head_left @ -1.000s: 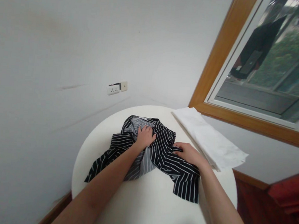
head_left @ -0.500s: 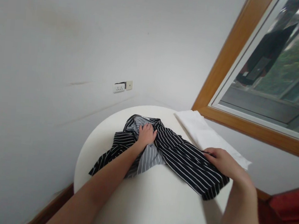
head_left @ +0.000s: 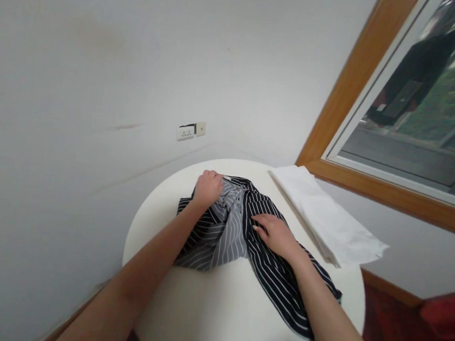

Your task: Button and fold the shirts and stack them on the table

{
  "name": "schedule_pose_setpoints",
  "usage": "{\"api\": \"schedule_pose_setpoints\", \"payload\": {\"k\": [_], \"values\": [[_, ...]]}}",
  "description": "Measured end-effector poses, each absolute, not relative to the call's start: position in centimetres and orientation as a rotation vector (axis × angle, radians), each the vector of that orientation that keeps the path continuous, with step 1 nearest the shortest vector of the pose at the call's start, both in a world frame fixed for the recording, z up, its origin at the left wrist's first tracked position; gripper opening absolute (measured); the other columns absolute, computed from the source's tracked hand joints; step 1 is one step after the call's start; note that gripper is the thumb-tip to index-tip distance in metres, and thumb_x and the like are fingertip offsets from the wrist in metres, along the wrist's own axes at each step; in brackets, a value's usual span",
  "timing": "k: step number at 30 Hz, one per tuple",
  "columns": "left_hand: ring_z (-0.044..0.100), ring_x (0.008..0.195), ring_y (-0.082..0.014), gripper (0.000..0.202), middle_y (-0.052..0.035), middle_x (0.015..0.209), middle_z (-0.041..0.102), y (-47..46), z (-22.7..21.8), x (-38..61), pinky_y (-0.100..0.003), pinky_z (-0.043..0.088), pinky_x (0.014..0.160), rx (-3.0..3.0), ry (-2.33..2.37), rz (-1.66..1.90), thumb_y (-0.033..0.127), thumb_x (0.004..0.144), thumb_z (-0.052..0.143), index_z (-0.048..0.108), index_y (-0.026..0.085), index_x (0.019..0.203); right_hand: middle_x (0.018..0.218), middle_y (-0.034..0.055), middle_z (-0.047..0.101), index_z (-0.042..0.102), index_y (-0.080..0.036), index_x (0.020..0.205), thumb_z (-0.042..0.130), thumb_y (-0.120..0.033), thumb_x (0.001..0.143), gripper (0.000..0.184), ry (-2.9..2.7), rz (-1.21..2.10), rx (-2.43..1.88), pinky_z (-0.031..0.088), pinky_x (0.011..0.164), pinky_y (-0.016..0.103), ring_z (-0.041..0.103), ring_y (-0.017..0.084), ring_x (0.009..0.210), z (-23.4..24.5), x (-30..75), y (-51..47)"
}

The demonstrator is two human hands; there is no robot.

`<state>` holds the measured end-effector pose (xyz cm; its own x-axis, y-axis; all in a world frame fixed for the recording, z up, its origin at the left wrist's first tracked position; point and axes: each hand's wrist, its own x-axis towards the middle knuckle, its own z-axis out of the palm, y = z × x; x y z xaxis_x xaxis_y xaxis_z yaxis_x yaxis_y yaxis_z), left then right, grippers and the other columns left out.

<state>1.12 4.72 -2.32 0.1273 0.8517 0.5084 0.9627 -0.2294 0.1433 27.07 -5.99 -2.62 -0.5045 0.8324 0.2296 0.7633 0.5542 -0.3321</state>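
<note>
A black shirt with white stripes (head_left: 277,286) lies crumpled on a round white table (head_left: 207,307), its paler grey inner side showing in the middle. My left hand (head_left: 209,189) has its fingers curled over the shirt's far left edge, by what looks like the collar, and grips the cloth there. On the right half of the garment rests my right hand (head_left: 275,234), with thumb and forefinger apart and touching the striped fabric. My right forearm hides part of the long section that reaches toward the table's near right side.
A folded white cloth (head_left: 327,216) lies along the table's right edge and overhangs it. Behind stand a white wall with a socket (head_left: 185,132) and a wood-framed window (head_left: 317,141). Something red (head_left: 448,317) is on the floor at right.
My left hand has moved up and left to the shirt's far edge. My right hand has let go of the right end and moved inward. The shirt's right part has swung nearer.
</note>
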Motion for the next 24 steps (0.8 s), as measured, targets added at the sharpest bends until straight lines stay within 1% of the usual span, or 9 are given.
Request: {"api": "schedule_pose_setpoints", "payload": {"k": [2,4,6,7,10,15,17,20,24], "values": [[0.049,0.11,-0.0334,0.037,-0.0185,0.107,0.061,4.8,-2.2,-1.7,-0.045,0.041,0.089,-2.04,-2.008,-0.609,0.033,0.089,0.04,0.067,0.015,0.106,0.142,0.0103,0.046,0.049,-0.024,0.137,0.04,-0.042,0.095,0.046,-2.436,0.203,-1.375,0.035,0.106,0.044,0.043,0.025,0.13,-4.1,25.8,-6.1],[0.051,0.106,-0.0352,0.044,-0.021,0.104,0.061,4.5,-2.8,-3.9,-0.045,0.043,0.084,-1.918,-2.182,-0.482,0.04,0.09,0.038,0.069,0.011,0.1,0.154,0.0099,0.026,0.038,-0.027,0.144,0.039,-0.052,0.094,0.056,-2.428,0.168,-1.463,0.027,0.109,0.054,0.026,0.03,0.14,-5.6,25.1,-6.1],[0.053,0.103,-0.0356,0.052,-0.0218,0.102,0.062,4.1,-4.0,-5.3,-0.044,0.044,0.081,-1.848,-2.302,-0.411,0.048,0.091,0.033,0.068,0.01,0.099,0.158,0.0093,0.011,0.029,-0.029,0.148,0.037,-0.061,0.091,0.066,-2.446,0.175,-1.517,0.018,0.109,0.063,0.013,0.032,0.143,-6.8,24.8,-6.0],[0.054,0.103,-0.0354,0.055,-0.0217,0.102,0.063,3.8,-4.6,-5.6,-0.043,0.044,0.08,-1.829,-2.339,-0.398,0.05,0.091,0.031,0.067,0.009,0.1,0.158,0.0091,0.007,0.027,-0.029,0.148,0.036,-0.064,0.089,0.069,-2.462,0.188,-1.533,0.014,0.108,0.065,0.009,0.033,0.144,-7.3,24.7,-5.9],[0.056,0.102,-0.0353,0.061,-0.0219,0.104,0.063,3.1,-5.9,-5.7,-0.042,0.045,0.08,-1.81,-2.372,-0.395,0.057,0.09,0.029,0.065,0.008,0.102,0.158,0.0073,0.008,0.026,-0.031,0.148,0.034,-0.067,0.088,0.071,-2.495,0.214,-1.555,0.006,0.109,0.066,0.005,0.031,0.145,-8.1,24.8,-5.5],[0.056,0.102,-0.0348,0.065,-0.0223,0.103,0.062,2.6,-6.4,-5.0,-0.041,0.045,0.078,-1.901,-2.342,-0.379,0.063,0.087,0.034,0.065,0.008,0.1,0.157,0.0042,0.016,0.029,-0.033,0.147,0.031,-0.064,0.091,0.064,-2.502,0.208,-1.548,0.004,0.111,0.062,0.006,0.026,0.145,-8.2,25.6,-4.9],[0.056,0.102,-0.0335,0.056,-0.0207,0.104,0.061,2.4,-6.4,-4.5,-0.04,0.046,0.078,-1.993,-2.292,-0.34,0.059,0.087,0.039,0.066,0.011,0.098,0.157,0.0043,0.02,0.031,-0.033,0.146,0.032,-0.061,0.092,0.061,-2.517,0.203,-1.532,0.006,0.112,0.061,0.009,0.025,0.145,-8.2,26.2,-4.6],[0.055,0.104,-0.0311,0.039,-0.0175,0.106,0.061,2.3,-6.2,-3.9,-0.038,0.045,0.078,-2.103,-2.179,-0.302,0.046,0.088,0.044,0.066,0.015,0.096,0.155,0.0053,0.025,0.036,-0.03,0.144,0.037,-0.057,0.093,0.058,-2.552,0.202,-1.465,0.009,0.113,0.057,0.014,0.025,0.144,-8.1,27.3,-4.0],[0.056,0.1,-0.0301,0.033,-0.0146,0.101,0.064,2.2,-5.3,-4.2,-0.037,0.043,0.076,-2.014,-2.166,-0.479,0.041,0.089,0.042,0.064,0.017,0.095,0.152,0.0064,0.031,0.043,-0.029,0.14,0.043,-0.055,0.091,0.056,-2.577,0.235,-1.362,0.012,0.113,0.055,0.021,0.025,0.142,-8.0,29.1,-3.5]]}}
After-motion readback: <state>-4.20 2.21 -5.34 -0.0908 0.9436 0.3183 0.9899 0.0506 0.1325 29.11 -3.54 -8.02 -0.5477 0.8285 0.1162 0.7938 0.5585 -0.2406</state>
